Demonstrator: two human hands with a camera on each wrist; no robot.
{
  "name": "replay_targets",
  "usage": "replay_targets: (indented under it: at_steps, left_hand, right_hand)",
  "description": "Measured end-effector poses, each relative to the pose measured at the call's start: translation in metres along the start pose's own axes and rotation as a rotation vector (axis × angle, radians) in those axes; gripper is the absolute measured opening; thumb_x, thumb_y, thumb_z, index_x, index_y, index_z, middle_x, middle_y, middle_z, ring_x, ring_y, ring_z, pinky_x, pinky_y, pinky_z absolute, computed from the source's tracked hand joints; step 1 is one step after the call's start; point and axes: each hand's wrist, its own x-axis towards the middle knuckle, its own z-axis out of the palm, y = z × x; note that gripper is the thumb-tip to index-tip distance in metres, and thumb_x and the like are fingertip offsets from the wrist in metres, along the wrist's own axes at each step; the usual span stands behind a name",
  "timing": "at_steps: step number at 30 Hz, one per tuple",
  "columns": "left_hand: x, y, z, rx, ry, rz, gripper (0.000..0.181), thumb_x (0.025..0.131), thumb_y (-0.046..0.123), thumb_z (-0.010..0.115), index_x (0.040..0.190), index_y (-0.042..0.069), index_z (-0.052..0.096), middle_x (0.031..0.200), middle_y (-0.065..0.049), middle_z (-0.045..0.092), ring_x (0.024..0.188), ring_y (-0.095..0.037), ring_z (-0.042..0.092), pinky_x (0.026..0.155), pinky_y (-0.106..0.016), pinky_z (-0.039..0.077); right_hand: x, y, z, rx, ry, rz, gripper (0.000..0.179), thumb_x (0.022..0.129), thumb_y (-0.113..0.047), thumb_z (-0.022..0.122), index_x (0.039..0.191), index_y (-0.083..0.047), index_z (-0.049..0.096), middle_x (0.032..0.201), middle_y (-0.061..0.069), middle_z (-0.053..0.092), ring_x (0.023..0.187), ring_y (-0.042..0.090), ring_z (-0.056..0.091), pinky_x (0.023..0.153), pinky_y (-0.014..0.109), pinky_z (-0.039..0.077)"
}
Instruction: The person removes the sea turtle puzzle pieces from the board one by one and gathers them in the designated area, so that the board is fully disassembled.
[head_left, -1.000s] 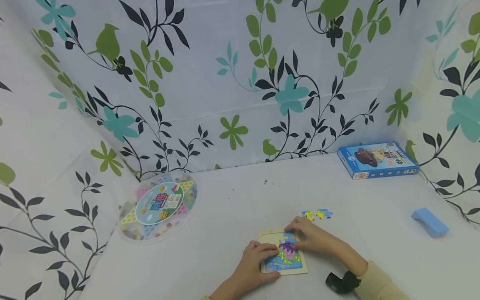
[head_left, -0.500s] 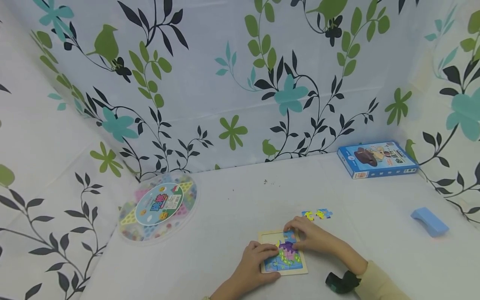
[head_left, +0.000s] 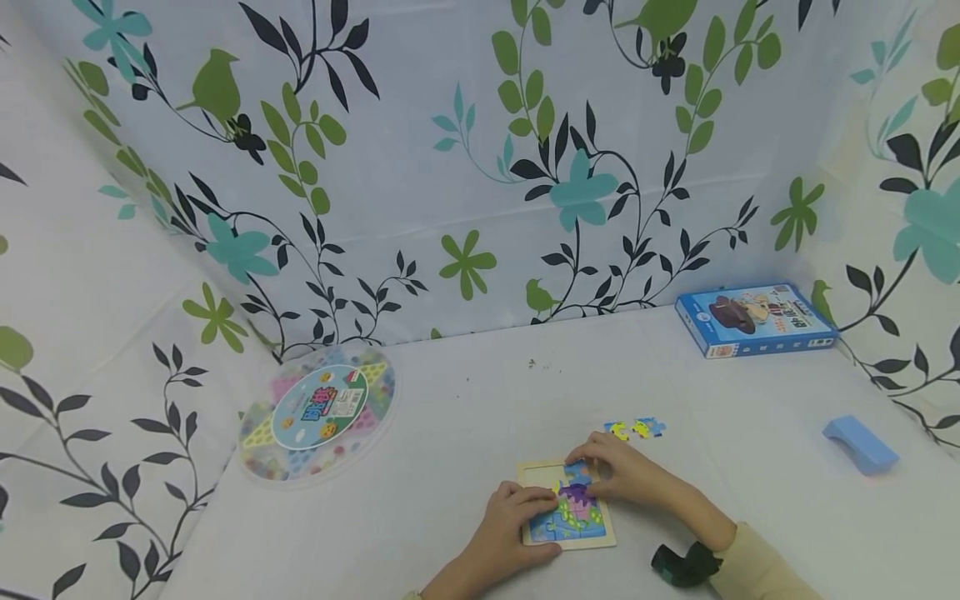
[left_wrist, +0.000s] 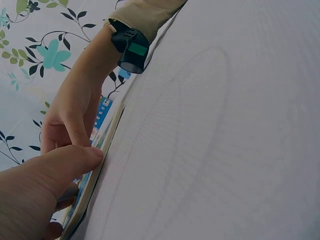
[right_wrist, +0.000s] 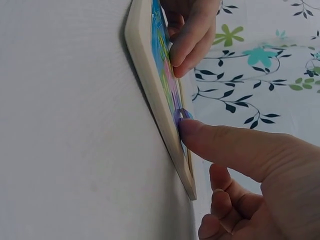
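A small wooden tray puzzle (head_left: 606, 533) with a pale rim lies on the table, partly filled with colourful pieces; bare backing shows at its upper left. My left hand (head_left: 506, 529) holds the tray from the left, thumb along the near rim and fingers over the picture. From the right, my right hand (head_left: 618, 471) pinches a puzzle piece (right_wrist: 186, 114) at the tray's upper right, which sits slightly raised under the thumb in the right wrist view. The fingers partly hide that piece. Loose puzzle pieces (head_left: 647, 428), yellow and blue, lie just beyond the right hand.
A round game board (head_left: 318, 408) in clear packaging lies at the left. A blue box (head_left: 757, 321) sits at the back right, with a light-blue arched block (head_left: 860, 446) nearer. Patterned cloth (head_left: 465, 167) hangs behind the white table. A dark wrist camera (head_left: 684, 567) sits on the right wrist.
The right fingertips have shifted very slightly left over the tray, and the blue piece beneath them looks a little turned. The left hand, tray and loose pieces stay in place.
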Motion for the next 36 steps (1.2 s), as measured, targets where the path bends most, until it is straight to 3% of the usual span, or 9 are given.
replay_targets:
  at_steps: [14, 20, 30, 36]
  left_hand:
    - [0.000, 0.001, -0.001, -0.003, -0.008, -0.021, 0.045, 0.076, 0.042, 0.067, 0.111, 0.013, 0.063, 0.117, 0.008, 0.054, 0.092, -0.006, 0.037, 0.078, -0.026, 0.032]
    - [0.000, 0.001, 0.000, 0.001, -0.018, -0.034, 0.046, 0.076, 0.043, 0.067, 0.111, 0.014, 0.063, 0.117, 0.009, 0.053, 0.092, -0.006, 0.037, 0.079, -0.027, 0.032]
    - [0.001, 0.004, -0.003, -0.001, -0.034, -0.077, 0.047, 0.074, 0.044, 0.068, 0.111, 0.014, 0.062, 0.116, 0.010, 0.053, 0.093, -0.005, 0.037, 0.080, -0.026, 0.033]
    - [0.001, 0.005, -0.003, -0.020, -0.035, -0.104, 0.051, 0.074, 0.045, 0.068, 0.112, 0.013, 0.060, 0.118, 0.008, 0.050, 0.097, -0.007, 0.038, 0.082, -0.028, 0.034]
  right_hand:
    - [0.000, 0.002, -0.004, -0.078, 0.057, -0.054, 0.028, 0.073, -0.017, 0.073, 0.099, -0.014, 0.062, 0.084, -0.010, 0.046, 0.077, 0.010, 0.043, 0.069, 0.029, 0.040]
    - [-0.003, 0.000, -0.015, -0.107, 0.119, -0.041, 0.026, 0.074, -0.019, 0.073, 0.099, -0.014, 0.064, 0.089, -0.010, 0.049, 0.080, 0.012, 0.046, 0.071, 0.031, 0.042]
    - [-0.013, 0.006, -0.041, -0.187, 0.193, -0.009, 0.027, 0.072, -0.009, 0.070, 0.099, -0.013, 0.066, 0.098, -0.005, 0.056, 0.094, 0.019, 0.048, 0.078, 0.040, 0.043]
    - [-0.020, 0.010, -0.056, -0.152, 0.231, 0.060, 0.027, 0.073, -0.010, 0.071, 0.099, -0.013, 0.067, 0.099, -0.001, 0.058, 0.095, 0.022, 0.048, 0.077, 0.041, 0.044]
